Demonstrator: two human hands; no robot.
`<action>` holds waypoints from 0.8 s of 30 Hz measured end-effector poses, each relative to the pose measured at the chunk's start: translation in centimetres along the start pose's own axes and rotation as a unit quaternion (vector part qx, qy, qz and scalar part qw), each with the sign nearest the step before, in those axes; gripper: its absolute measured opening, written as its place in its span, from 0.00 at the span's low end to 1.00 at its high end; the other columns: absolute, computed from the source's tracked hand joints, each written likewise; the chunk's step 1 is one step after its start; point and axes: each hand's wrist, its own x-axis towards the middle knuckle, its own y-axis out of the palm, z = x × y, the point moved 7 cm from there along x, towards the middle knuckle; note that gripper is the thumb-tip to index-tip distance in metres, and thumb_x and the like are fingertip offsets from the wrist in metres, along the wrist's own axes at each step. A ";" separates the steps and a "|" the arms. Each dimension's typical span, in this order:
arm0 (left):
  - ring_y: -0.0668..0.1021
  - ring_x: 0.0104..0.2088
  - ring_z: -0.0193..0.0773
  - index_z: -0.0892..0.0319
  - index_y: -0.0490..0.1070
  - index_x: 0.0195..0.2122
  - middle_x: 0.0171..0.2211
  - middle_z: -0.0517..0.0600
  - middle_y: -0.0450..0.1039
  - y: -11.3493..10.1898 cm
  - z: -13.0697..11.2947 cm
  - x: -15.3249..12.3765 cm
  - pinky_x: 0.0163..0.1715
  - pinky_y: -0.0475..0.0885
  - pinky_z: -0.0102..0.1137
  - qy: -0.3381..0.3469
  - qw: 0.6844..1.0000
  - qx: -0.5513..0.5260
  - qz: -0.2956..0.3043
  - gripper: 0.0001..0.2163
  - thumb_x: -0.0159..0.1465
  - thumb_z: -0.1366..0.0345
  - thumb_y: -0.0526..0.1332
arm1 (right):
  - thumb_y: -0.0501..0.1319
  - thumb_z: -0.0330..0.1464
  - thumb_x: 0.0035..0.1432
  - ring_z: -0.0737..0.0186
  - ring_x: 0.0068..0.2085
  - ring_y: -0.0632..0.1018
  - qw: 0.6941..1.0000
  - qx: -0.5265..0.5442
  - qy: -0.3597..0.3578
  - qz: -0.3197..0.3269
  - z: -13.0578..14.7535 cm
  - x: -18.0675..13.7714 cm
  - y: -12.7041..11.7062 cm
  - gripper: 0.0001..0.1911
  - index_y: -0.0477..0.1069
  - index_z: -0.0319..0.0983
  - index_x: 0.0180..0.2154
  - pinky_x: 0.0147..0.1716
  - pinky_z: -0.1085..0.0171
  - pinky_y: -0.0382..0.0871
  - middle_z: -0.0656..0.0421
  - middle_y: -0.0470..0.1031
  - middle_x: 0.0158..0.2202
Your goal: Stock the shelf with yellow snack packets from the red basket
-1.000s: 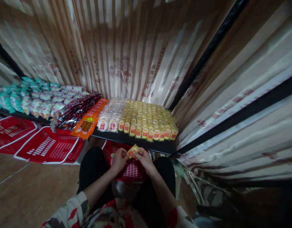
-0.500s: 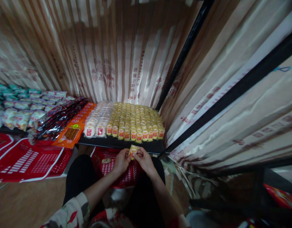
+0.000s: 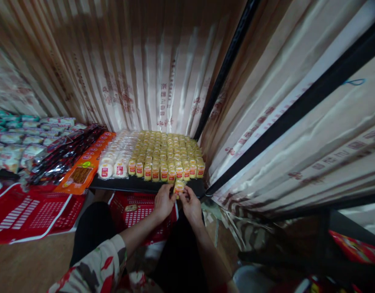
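Between my two hands is a small yellow wrapped snack cake [image 3: 179, 187] with a red label. My left hand [image 3: 164, 201] pinches its left side and my right hand [image 3: 190, 204] its right side, just over the front edge of the black shelf [image 3: 135, 184]. Behind them stand packed rows of the same yellow snack packs [image 3: 167, 156], red labels facing me. Left of these rows lie clear-wrapped white round packs [image 3: 114, 156] with red labels. A red plastic basket [image 3: 138, 217] sits below, partly hidden by my left arm, with one small pack [image 3: 131, 208] in it.
An orange snack bag [image 3: 83, 171], dark shiny packets [image 3: 65, 152] and white-and-green packets [image 3: 22, 138] fill the shelf leftward. Another red basket [image 3: 38, 211] is at lower left. Black frame bars [image 3: 227, 69] and pale printed curtains [image 3: 144, 81] enclose the back and right.
Both hands have moved slightly right and up with the snack cake, closer to the front row. The view has shifted, so the shelf and goods appear further left.
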 end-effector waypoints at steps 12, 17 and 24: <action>0.72 0.32 0.32 0.56 0.65 0.52 0.44 0.48 0.72 2.1 -4.6 4.6 0.41 0.68 0.29 0.082 0.993 -0.004 0.082 0.21 0.56 0.71 0.58 | 0.51 0.39 0.58 0.57 0.38 0.73 0.986 -0.134 -0.062 -0.081 1.2 0.7 -3.0 0.25 0.64 0.33 0.53 0.40 0.58 0.70 0.48 0.72 0.41; 0.74 0.38 0.36 0.58 0.65 0.52 0.43 0.50 0.72 2.7 -6.4 6.0 0.43 0.68 0.30 0.082 0.995 0.039 0.051 0.20 0.57 0.71 0.57 | 0.48 0.34 0.59 0.54 0.57 0.64 0.977 -0.098 -0.119 -0.148 2.0 -0.4 -2.9 0.27 0.53 0.36 0.60 0.45 0.57 0.70 0.46 0.57 0.59; 0.73 0.45 0.37 0.58 0.64 0.49 0.44 0.51 0.72 5.1 -9.0 7.8 0.47 0.67 0.31 0.092 0.987 0.105 0.078 0.16 0.59 0.72 0.56 | 0.46 0.30 0.58 0.53 0.60 0.61 0.981 -0.058 -0.115 -0.146 0.3 -0.6 -2.1 0.30 0.47 0.33 0.62 0.54 0.51 0.64 0.44 0.53 0.62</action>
